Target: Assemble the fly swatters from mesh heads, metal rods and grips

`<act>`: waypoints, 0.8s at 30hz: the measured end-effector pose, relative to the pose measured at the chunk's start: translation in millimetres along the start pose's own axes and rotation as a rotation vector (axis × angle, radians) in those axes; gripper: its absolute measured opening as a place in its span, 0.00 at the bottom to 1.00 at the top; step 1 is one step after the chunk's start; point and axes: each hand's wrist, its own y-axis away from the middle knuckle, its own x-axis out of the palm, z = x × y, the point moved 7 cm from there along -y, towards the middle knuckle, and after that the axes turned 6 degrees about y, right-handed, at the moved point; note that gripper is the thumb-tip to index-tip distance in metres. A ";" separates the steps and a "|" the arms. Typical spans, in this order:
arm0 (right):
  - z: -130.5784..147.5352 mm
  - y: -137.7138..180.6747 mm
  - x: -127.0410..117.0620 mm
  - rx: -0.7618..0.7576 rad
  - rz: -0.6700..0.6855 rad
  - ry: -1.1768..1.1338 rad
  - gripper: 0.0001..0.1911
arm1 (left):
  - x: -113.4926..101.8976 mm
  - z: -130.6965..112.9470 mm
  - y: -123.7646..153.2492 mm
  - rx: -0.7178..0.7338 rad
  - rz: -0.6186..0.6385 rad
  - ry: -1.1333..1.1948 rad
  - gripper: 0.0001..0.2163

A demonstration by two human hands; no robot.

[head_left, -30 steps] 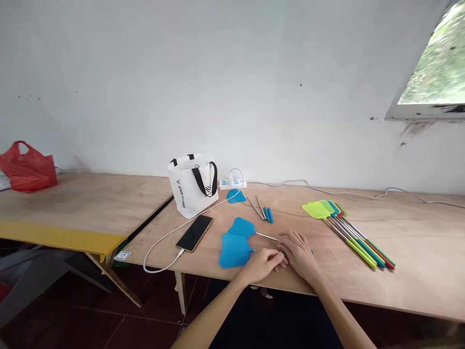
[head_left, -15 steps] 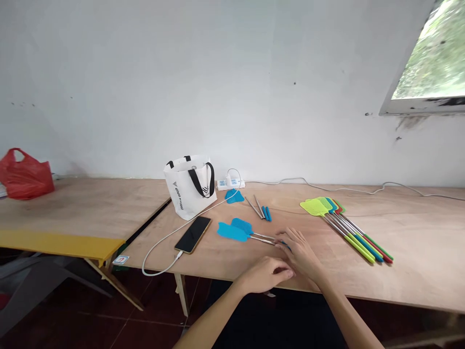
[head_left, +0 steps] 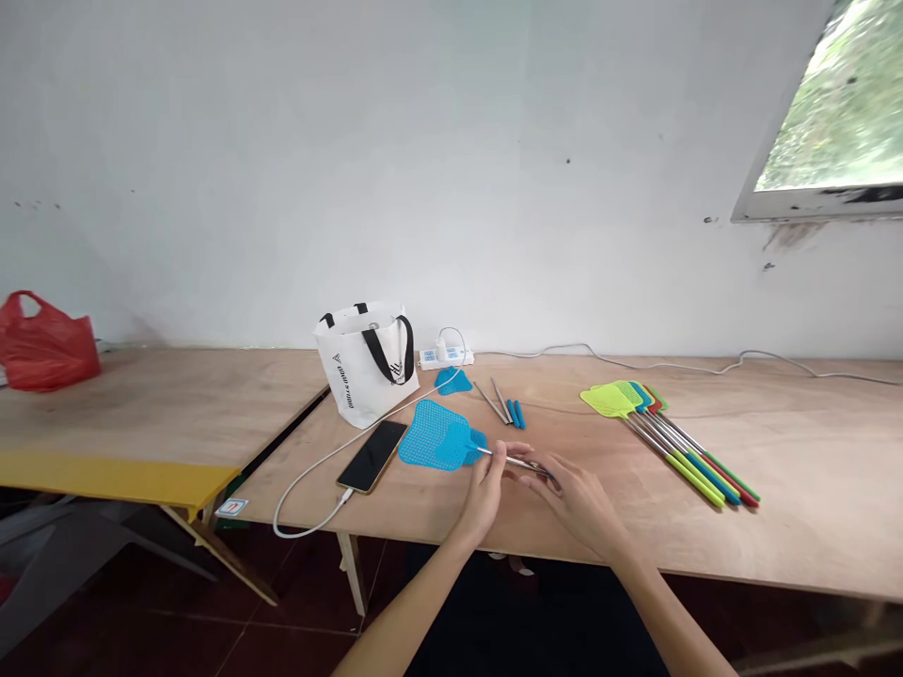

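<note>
A blue fly swatter (head_left: pixel 432 434) is raised a little above the table, its mesh head to the left. My left hand (head_left: pixel 485 489) pinches its metal rod near the head. Further along the rod, my right hand (head_left: pixel 575 498) is closed around the handle end, which its fingers mostly hide. Behind the raised head, part of a second blue swatter head (head_left: pixel 478 449) shows. Beyond my hands lie two loose metal rods (head_left: pixel 492 402) and two blue handles (head_left: pixel 516 414). A loose blue swatter head (head_left: pixel 452 380) rests near the power strip.
Several fly swatters in mixed colours (head_left: pixel 677 447) lie fanned on the right. At left are a phone (head_left: pixel 372 457) on a white charging cable (head_left: pixel 278 503), a white tote bag (head_left: pixel 363 371) and a power strip (head_left: pixel 446 356). A red plastic bag (head_left: pixel 49 348) sits on the neighbouring table.
One blue swatter has come up off the table, turning its head's broad face into view. My left hand has moved up onto its rod; my right hand has closed on its handle end.
</note>
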 end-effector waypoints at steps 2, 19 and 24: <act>6.9 0.9 2.1 -0.002 -0.053 0.090 0.18 | 1.0 -1.6 1.2 0.023 -0.025 0.015 0.26; -142.7 24.5 -68.3 0.191 -0.163 0.100 0.22 | -147.3 -78.3 -28.1 0.260 -0.482 0.313 0.24; -130.7 24.3 -77.4 0.147 -0.102 0.033 0.21 | -148.0 -80.9 -28.7 0.320 -0.541 0.321 0.25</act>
